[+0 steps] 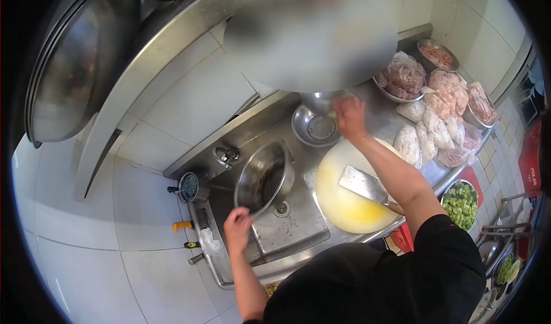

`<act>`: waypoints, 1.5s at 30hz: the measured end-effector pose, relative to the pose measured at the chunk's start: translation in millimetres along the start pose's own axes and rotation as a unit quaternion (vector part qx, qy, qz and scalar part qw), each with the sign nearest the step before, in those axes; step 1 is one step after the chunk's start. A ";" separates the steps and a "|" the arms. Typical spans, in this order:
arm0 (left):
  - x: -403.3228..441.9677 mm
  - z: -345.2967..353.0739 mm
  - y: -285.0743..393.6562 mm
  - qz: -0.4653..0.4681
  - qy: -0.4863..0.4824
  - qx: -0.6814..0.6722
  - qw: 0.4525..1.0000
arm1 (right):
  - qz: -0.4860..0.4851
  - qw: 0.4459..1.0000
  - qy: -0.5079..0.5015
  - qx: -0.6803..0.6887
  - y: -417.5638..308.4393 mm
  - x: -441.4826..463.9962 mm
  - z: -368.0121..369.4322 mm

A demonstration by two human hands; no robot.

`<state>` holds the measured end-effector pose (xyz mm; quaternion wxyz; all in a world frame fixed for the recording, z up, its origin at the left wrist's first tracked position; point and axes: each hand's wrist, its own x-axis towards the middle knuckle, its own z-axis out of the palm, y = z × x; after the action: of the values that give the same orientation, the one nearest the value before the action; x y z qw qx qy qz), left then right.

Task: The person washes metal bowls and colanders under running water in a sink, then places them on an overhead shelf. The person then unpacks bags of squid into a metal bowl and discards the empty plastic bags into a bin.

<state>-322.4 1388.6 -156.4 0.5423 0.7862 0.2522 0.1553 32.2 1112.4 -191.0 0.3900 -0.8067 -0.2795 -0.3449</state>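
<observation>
My left hand (pixel 237 227) is closed on the near rim of a large metal bowl (pixel 245 189), which is tilted over the sink (pixel 290 238). Something dark shows inside that bowl. My right hand (pixel 350 117) is slightly blurred, fingers curled at the edge of a smaller metal bowl (pixel 317 99) at the back of the counter. Another metal bowl (pixel 301 133) stands just below it. Under my right forearm lies a round, yellow-stained cutting board (pixel 333 195), with a cleaver (pixel 363 183) flat on it.
Bags of meat (pixel 439 129) and bowls of meat cover the counter's right end. A bowl of chopped greens (pixel 460 203) sits nearer, at the right. The faucet (pixel 225 156) rises behind the sink. Knife handles (pixel 182 225) stick out on the left. Large pans (pixel 80 66) hang upper left.
</observation>
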 end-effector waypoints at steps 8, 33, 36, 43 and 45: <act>-163.3 -79.0 2.7 -0.038 0.167 -0.038 0.984 | 0.052 0.879 -0.468 -0.080 -14.5 -57.4 31.9; -97.7 4.8 86.9 0.110 0.043 0.007 0.993 | -0.242 0.921 0.089 0.292 -175.3 49.1 -171.0; -85.0 24.3 112.0 0.175 0.014 -0.069 0.982 | -0.313 0.912 -0.023 0.264 -190.9 37.2 -174.8; -90.9 44.1 150.4 0.199 -0.002 -0.122 0.972 | -0.328 0.899 -0.019 0.289 -178.9 16.1 -189.6; -95.2 45.5 169.8 0.227 -0.026 -0.094 0.969 | -0.266 0.902 0.078 0.331 -167.7 8.9 -194.4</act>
<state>-338.6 1251.3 -12.0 0.5709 0.7721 0.0368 0.2767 -149.0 1044.8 -21.9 0.5488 -0.4972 -0.5509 -0.3849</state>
